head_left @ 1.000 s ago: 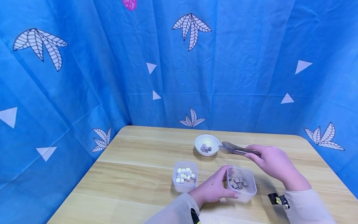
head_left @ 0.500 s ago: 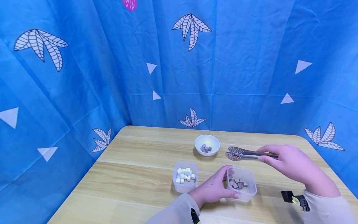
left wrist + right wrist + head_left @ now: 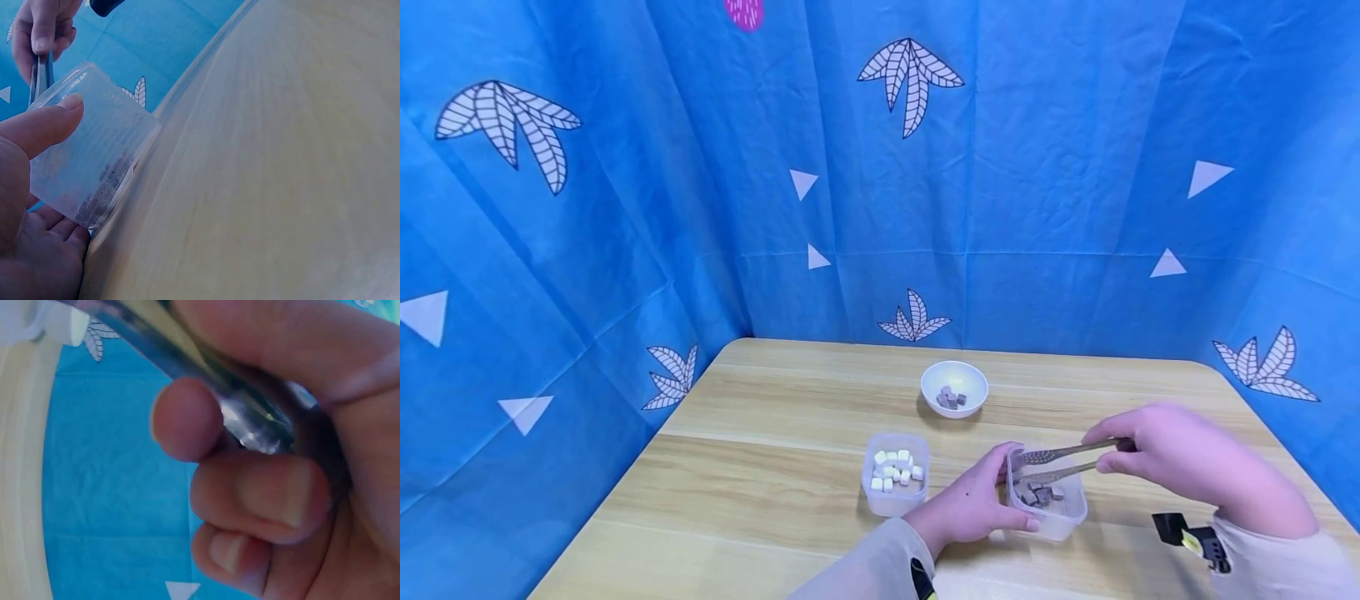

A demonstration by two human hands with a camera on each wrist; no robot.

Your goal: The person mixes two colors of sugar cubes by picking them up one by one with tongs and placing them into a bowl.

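Observation:
My left hand [image 3: 972,504] holds the near left side of a clear plastic container [image 3: 1058,528], its thumb along the front wall. Grey-brown cubes [image 3: 1041,497] lie at the bottom of it, also visible through the wall in the left wrist view. My right hand [image 3: 1176,457] grips metal tongs [image 3: 1075,449], thumb on one arm and fingers on the other. The tongs stand spread, their perforated tips inside the container above the cubes. In the right wrist view the fingers curl round the tongs [image 3: 178,353]; their tips are out of sight there.
A white bowl [image 3: 953,412] with several grey-brown cubes stands farther back. Left of my left hand is a second clear container [image 3: 895,507] with several white cubes. A blue patterned curtain [image 3: 1075,167] borders the wooden table [image 3: 760,467] at the back and sides.
My right hand has drawn the tongs away from beside the bowl and lowered their tips into the container, arms now wider apart. The left hand has kept its place.

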